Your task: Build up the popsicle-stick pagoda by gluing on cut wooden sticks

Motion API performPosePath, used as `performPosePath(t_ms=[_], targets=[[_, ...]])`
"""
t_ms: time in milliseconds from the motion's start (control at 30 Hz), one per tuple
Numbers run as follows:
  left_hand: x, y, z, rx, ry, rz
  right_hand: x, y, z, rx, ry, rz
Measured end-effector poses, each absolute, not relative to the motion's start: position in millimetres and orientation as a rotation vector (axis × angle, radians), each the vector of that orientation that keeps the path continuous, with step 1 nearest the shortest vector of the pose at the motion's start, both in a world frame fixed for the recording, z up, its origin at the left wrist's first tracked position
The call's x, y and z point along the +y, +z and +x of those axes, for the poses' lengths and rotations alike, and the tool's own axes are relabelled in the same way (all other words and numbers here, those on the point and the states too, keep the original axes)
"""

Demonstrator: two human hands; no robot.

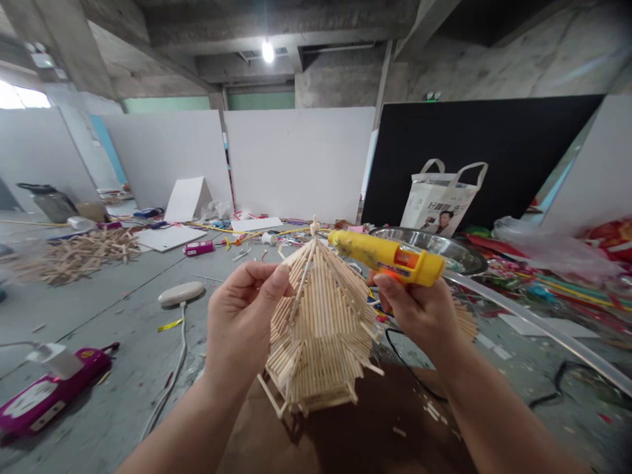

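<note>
Left hand (241,309): pinched at model (323,316)'s ten o'clock, contents unclear
Right hand (422,306): wrapped around gun (370,251)
Nozzle (332,238): near peak (315,230), twelve o'clock

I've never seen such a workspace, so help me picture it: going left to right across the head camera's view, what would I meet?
Purple power strip → white oval device → the person's left hand → peak of the wooden-stick model → yellow glue gun, held in the right hand → crumpled clear plastic.
</note>
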State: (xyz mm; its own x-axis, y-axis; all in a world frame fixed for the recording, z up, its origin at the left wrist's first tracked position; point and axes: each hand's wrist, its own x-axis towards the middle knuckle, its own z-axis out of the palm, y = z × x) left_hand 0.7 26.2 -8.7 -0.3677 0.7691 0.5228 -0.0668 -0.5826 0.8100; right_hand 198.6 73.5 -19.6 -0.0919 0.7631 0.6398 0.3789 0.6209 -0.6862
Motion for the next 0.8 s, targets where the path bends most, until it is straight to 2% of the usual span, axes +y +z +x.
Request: performPosePath(t_ms=[367, 500, 633, 800], targets=[[27.0, -7.6, 1.0, 0.990, 2.006, 1.352, 67.3, -15.7, 201.1, -1.792, 0.383, -0.952], [27.9, -8.3, -0.5, 1.006, 2.028, 1.368, 63.3, -10.7, 218.3, -1.666, 0.368, -0.945], [29.6, -10.0, -3.0, 1.083, 2.040, 1.387, 70.5, -14.0, 265.2, -1.352, 0.412, -1.193], [31.6, -11.1, -4.2, 1.071, 2.058, 1.470, 88.5, -51.3, 327.7, -1.328, 0.497, -1.692]])
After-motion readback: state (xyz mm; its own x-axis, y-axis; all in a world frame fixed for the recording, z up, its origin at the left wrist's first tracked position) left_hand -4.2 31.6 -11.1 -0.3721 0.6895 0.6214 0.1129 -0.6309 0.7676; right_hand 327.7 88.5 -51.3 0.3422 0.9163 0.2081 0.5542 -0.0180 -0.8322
